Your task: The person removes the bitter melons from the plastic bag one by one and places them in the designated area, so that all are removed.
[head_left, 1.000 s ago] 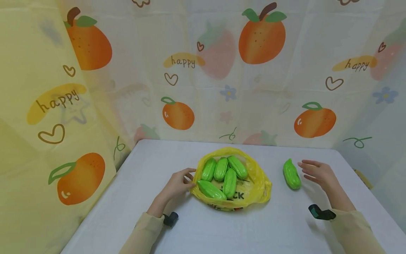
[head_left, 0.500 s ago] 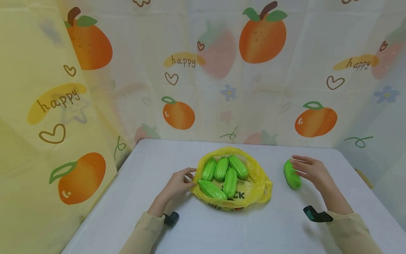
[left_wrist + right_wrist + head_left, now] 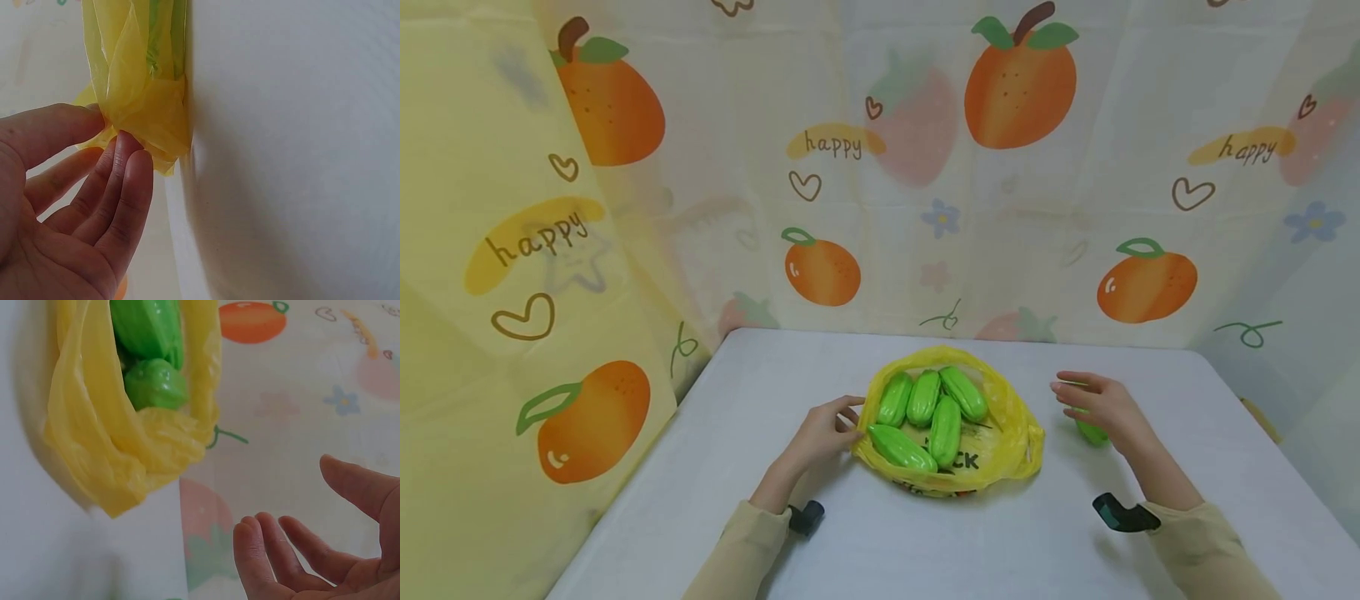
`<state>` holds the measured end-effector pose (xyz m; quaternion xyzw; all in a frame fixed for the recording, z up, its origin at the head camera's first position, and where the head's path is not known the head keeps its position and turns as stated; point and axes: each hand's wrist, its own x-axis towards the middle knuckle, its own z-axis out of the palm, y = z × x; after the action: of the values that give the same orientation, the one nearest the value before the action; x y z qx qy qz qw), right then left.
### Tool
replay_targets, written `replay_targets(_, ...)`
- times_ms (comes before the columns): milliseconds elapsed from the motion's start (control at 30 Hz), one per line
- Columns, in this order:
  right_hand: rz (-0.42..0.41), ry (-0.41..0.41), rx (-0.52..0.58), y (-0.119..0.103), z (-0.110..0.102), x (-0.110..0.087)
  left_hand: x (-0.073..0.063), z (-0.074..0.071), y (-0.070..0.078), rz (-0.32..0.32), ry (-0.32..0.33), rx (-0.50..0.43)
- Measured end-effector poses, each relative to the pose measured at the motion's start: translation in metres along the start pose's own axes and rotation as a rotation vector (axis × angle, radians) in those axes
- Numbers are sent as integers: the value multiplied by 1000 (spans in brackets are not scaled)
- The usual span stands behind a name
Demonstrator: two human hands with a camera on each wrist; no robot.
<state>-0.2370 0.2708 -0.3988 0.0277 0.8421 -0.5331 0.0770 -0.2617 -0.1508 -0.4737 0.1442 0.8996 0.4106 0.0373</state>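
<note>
A yellow plastic bag [image 3: 1009,454] lies on the table with its mouth spread wide. Inside it are several shiny green vegetables [image 3: 901,450], plump and ribbed like short cucumbers. My left hand [image 3: 820,435] pinches the bag's left edge; in the left wrist view its thumb and fingers meet on the gathered plastic [image 3: 147,109]. To the right of the bag, my right hand [image 3: 1103,410] hovers over one more green vegetable [image 3: 1092,433], mostly hidden behind it. In the right wrist view the thumb and fingers [image 3: 250,556] are apart, holding nothing.
A white-covered table [image 3: 985,542] carries the bag and the single vegetable. Behind it and along the left hangs a fruit-printed curtain [image 3: 880,208]. Each wrist wears a small black device [image 3: 1123,512].
My right hand has moved left from beside the single vegetable to above it, covering most of it. The left hand and the bag have stayed put.
</note>
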Motion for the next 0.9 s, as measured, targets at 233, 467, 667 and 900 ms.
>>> replay_targets(233, -28, -26, 34, -4, 18, 3, -1, 0, 1, 2, 8, 2)
replay_targets(467, -18, -62, 45, -8, 37, 5, -1, 1, 1, 4, 6, 4)
replay_targets(667, -10, -82, 50, -9, 51, 9, 0, 1, 2, 7, 15, 13)
replay_targets(900, 6, -94, 86, -12, 65, 12, 2, 2, 5, 15, 38, 24)
